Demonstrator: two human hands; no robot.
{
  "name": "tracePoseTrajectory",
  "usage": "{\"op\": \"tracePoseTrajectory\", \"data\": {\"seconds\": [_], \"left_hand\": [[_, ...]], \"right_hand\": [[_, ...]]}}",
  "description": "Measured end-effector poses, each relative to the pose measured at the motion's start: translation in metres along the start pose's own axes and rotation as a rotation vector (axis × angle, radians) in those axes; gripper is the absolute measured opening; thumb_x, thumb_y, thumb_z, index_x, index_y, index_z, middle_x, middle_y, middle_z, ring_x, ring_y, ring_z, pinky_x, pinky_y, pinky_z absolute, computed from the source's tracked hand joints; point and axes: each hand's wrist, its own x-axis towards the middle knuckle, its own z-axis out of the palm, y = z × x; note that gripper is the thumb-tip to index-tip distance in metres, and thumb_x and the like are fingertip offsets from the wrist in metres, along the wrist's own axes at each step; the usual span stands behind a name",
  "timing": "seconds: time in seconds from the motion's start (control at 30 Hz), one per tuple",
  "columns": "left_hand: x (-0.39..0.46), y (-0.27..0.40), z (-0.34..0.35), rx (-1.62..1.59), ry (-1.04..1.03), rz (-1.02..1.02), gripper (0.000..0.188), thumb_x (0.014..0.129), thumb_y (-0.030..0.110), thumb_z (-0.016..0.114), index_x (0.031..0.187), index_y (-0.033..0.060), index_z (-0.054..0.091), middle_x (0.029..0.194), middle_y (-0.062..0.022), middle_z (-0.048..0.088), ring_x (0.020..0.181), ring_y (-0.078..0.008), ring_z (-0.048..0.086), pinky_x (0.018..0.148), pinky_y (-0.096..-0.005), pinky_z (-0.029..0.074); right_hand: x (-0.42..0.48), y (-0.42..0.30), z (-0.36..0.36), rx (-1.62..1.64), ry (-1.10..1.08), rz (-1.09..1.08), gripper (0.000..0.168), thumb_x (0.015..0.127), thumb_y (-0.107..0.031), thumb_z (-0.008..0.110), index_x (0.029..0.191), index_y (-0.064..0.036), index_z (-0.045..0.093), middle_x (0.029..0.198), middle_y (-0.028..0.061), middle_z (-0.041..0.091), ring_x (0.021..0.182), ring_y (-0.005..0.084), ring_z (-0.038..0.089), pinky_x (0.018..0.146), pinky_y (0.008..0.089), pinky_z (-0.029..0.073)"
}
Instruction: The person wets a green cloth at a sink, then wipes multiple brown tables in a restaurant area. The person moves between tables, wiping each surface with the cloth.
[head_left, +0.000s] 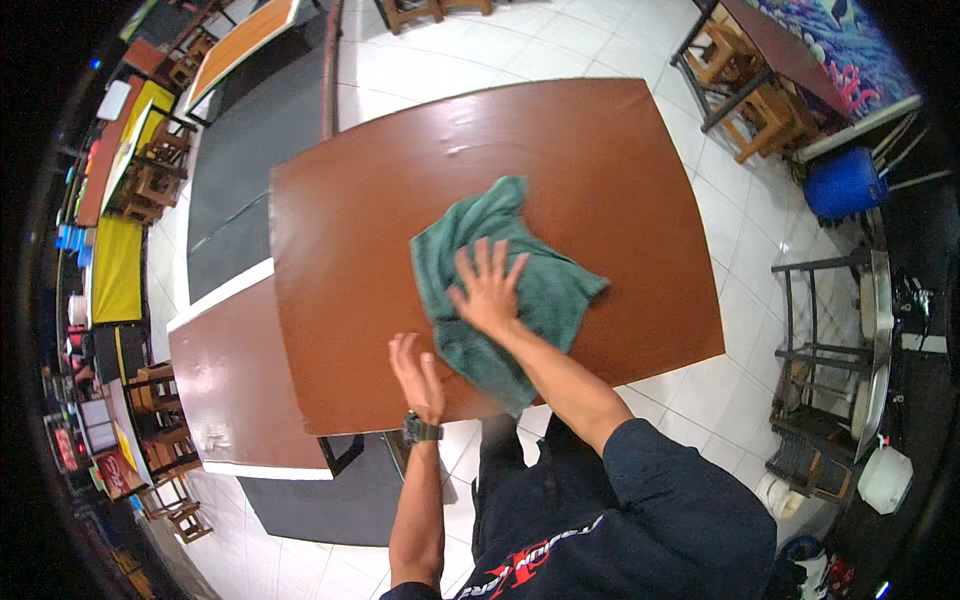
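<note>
A green cloth (551, 274) lies spread and wrinkled over the middle of a brown tabletop (360, 247). Flat on top of it rests my right hand (489, 289), fingers apart and pressing down without gripping. One corner of the cloth hangs at the table's near edge, slightly blurred. My left hand (417, 379) is just left of the cloth over the near edge, holding nothing, fingers up and the thumb apart from them. A dark watch (421, 428) is on that wrist.
Against the left side stands a second brown table (232, 375), lower in view. Dark grey mats or panels (247, 165) lie beyond it. At the right are a blue barrel (845, 184), a metal-framed sink stand (874, 352) and wooden stools (761, 112). White tiles (480, 49) cover the floor.
</note>
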Motion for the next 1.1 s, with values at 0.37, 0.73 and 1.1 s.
{"op": "tracePoseTrajectory", "data": {"seconds": [0.37, 0.73, 1.1], "left_hand": [[0.026, 0.027, 0.118, 0.394, -0.001, -0.134, 0.056, 0.099, 0.027, 0.048, 0.148, 0.0042, 0.038, 0.156, -0.019, 0.033, 0.148, -0.0396, 0.023, 0.121, -0.0527, 0.017], [0.037, 0.029, 0.145, 0.584, 0.003, -0.139, 0.056, 0.099, 0.028, 0.048, 0.149, 0.0073, 0.036, 0.157, -0.0161, 0.033, 0.147, -0.038, 0.025, 0.12, -0.0547, 0.017], [0.031, 0.03, 0.127, 0.594, 0.003, -0.158, 0.058, 0.096, 0.025, 0.05, 0.149, 0.0048, 0.036, 0.157, -0.0184, 0.032, 0.147, -0.0387, 0.024, 0.121, -0.0542, 0.017]], "right_hand": [[0.062, 0.288, -0.057, -0.013, -0.154, -0.031, 0.065, 0.095, -0.061, 0.045, 0.149, -0.023, 0.044, 0.155, 0.0139, 0.038, 0.147, 0.0392, 0.025, 0.115, 0.0623, 0.023], [0.265, 0.459, -0.033, -0.246, 0.336, -0.022, 0.059, 0.099, -0.053, 0.046, 0.152, -0.026, 0.039, 0.157, 0.0116, 0.036, 0.143, 0.0406, 0.03, 0.114, 0.0633, 0.023], [-0.175, 0.332, -0.117, -0.098, -0.3, 0.35, 0.052, 0.093, -0.023, 0.056, 0.132, 0.01, 0.05, 0.155, 0.0303, 0.024, 0.146, 0.0532, 0.011, 0.115, 0.0691, 0.004]]}}
